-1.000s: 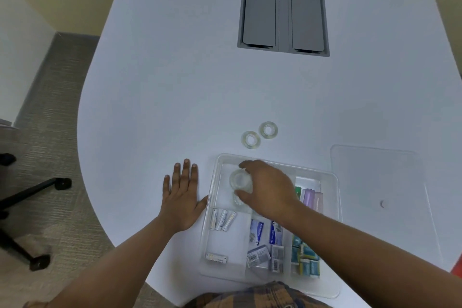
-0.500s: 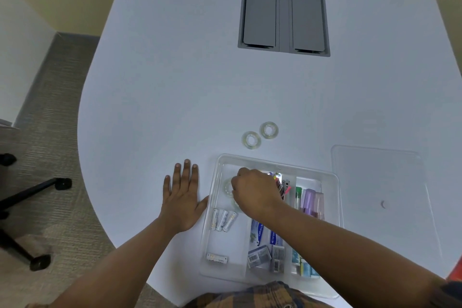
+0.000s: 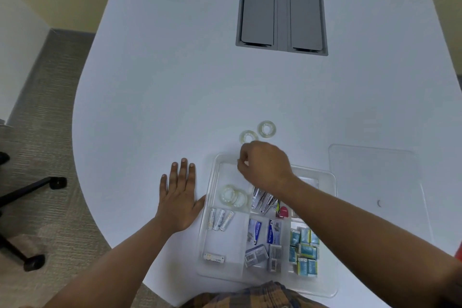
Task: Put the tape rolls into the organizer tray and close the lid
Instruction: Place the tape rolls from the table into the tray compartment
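A clear organizer tray (image 3: 208, 207) sits at the table's near edge. Two clear tape rolls (image 3: 232, 196) lie together in its upper left compartment. Two more tape rolls lie on the table just beyond the tray: one (image 3: 248, 137) partly behind my right hand, the other (image 3: 267, 129) further right. My right hand (image 3: 265, 166) hovers over the tray's far edge with fingers curled and nothing visible in them. My left hand (image 3: 180, 195) lies flat on the table, touching the tray's left side. The clear lid (image 3: 375, 182) lies flat to the tray's right.
The tray also holds batteries (image 3: 220, 219), staplers (image 3: 263, 201), staple boxes (image 3: 261, 245) and small teal packets (image 3: 303, 250). A grey cable hatch (image 3: 281, 7) is set into the table further off. An office chair base (image 3: 25, 207) stands on the carpet at the left.
My right hand has let go of a tape roll in the tray's upper left compartment and moved up toward the rolls on the table. My left hand has stayed put.
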`<act>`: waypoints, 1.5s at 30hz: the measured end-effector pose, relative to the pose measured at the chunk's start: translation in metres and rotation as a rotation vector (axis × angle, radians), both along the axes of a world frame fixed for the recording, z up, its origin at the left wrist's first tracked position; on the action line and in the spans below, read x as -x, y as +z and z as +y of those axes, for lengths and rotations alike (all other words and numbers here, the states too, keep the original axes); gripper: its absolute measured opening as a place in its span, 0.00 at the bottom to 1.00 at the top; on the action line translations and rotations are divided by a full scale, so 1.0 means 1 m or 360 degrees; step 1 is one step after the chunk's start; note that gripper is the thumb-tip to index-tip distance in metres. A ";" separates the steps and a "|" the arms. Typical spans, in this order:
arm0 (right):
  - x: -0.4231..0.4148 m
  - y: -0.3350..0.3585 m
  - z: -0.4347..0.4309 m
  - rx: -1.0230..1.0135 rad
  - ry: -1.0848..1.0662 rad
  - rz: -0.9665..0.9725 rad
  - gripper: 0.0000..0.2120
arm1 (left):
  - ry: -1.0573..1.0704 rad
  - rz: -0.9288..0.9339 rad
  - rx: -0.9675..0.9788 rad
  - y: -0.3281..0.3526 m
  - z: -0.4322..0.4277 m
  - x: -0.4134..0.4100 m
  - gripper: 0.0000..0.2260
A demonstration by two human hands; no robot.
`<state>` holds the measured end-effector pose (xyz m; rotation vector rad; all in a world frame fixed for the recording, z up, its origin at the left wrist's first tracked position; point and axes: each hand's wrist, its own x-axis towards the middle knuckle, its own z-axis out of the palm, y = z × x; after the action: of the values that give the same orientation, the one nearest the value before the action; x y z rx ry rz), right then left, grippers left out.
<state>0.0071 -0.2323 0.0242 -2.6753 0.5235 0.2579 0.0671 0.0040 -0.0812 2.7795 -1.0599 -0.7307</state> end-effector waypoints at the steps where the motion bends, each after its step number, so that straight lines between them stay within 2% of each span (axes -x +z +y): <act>1: -0.004 0.001 -0.008 0.0000 -0.0051 -0.0012 0.07 | 0.0001 0.0000 0.0007 0.000 0.000 0.000 0.41; 5: -0.019 -0.008 -0.041 0.0026 -0.0212 0.0011 0.07 | 0.0008 -0.0006 0.0021 0.001 0.000 0.001 0.40; 9: -0.023 -0.026 -0.070 0.0012 -0.0271 0.0122 0.21 | -0.0003 0.0000 -0.0017 0.001 0.000 0.000 0.40; 12: -0.022 -0.038 -0.081 0.0008 -0.0182 0.0272 0.30 | 0.0004 0.0036 -0.0028 0.003 -0.001 0.000 0.41; 14: -0.021 -0.044 -0.084 0.0065 -0.0124 0.0352 0.30 | 0.0020 0.0100 -0.0011 0.006 -0.001 -0.002 0.43; 17: -0.020 -0.050 -0.084 0.0151 -0.0175 0.0244 0.27 | 0.0099 0.0205 0.0087 0.015 -0.002 -0.006 0.44; 21: -0.019 -0.053 -0.087 0.0159 -0.0252 0.0151 0.23 | 0.0493 0.0187 0.0614 0.041 -0.027 -0.017 0.23; 23: -0.017 -0.055 -0.088 0.0094 -0.0299 0.0125 0.23 | 0.0618 0.0246 0.0869 0.058 -0.054 -0.026 0.18; 25: -0.015 -0.054 -0.087 0.0034 -0.0375 0.0071 0.23 | 0.0631 0.0285 0.0953 0.073 -0.087 -0.035 0.16; 27: -0.012 -0.051 -0.084 -0.0008 -0.0455 -0.0033 0.25 | 0.0564 0.0343 0.0867 0.083 -0.120 -0.042 0.19; 31: -0.001 -0.038 -0.075 -0.0096 -0.0540 -0.0200 0.27 | 0.0359 0.0306 0.0423 0.090 -0.176 -0.048 0.23; 37: 0.027 -0.023 -0.057 -0.0177 -0.0604 -0.0320 0.24 | 0.0265 0.0207 -0.0011 0.086 -0.211 -0.038 0.20; 45: 0.045 -0.020 -0.049 -0.0251 -0.0641 -0.0312 0.24 | 0.0031 -0.0041 -0.0078 0.076 -0.211 -0.041 0.15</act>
<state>-0.0381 -0.2817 0.0044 -2.3456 0.9166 -0.0755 0.1083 -0.2073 -0.0052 2.8435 -1.0318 -0.7306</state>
